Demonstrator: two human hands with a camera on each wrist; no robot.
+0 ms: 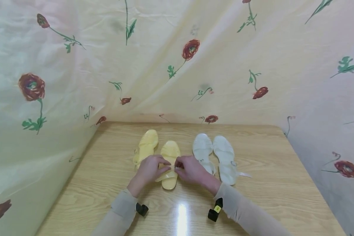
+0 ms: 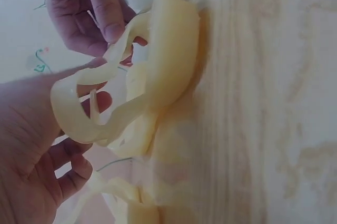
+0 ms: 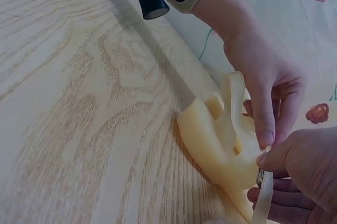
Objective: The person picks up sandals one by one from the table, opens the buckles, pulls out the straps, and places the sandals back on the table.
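Observation:
On the wooden table a yellow sandal (image 1: 170,149) stands between both hands, its ankle strap (image 2: 68,109) raised in a loop. My left hand (image 1: 149,170) pinches the strap between thumb and fingertip from the left side. From the right, my right hand (image 1: 191,168) pinches the strap close to a small metal buckle (image 3: 260,177). The fingertips of both hands are close together there. Whether the strap passes through the buckle is hard to see. Another yellow sandal (image 1: 148,142) lies just left, partly behind my left hand.
Two white sandals (image 1: 202,146) (image 1: 224,154) lie side by side to the right, one partly behind my right hand. A loose strap (image 1: 245,174) sticks out from the outer one. Flower-patterned cloth (image 1: 153,65) hangs round the back and sides of the table (image 1: 268,196).

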